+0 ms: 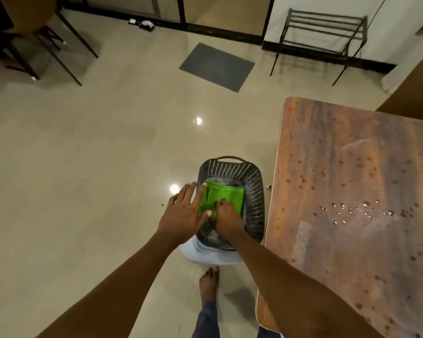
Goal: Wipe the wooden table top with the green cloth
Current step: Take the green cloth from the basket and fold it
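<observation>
Green cloth (226,195), folded, lies inside the dark perforated basket (254,184), directly under your fingers. Your left hand (183,213) is flat with its fingers straight, and its thumb and fingertips touch the cloth's left edge. Your right hand (226,218), just beside the left, curls its fingers down onto the cloth and grips a fold. The wooden table top (352,252) lies just right of your right hand, with water droplets (352,212) beaded on it.

1. No text, label, brand, number or sign can be read anywhere in this view.
2. The basket (255,181), green cloth (226,196) and tabletop (352,167) bear no legible marking.
</observation>
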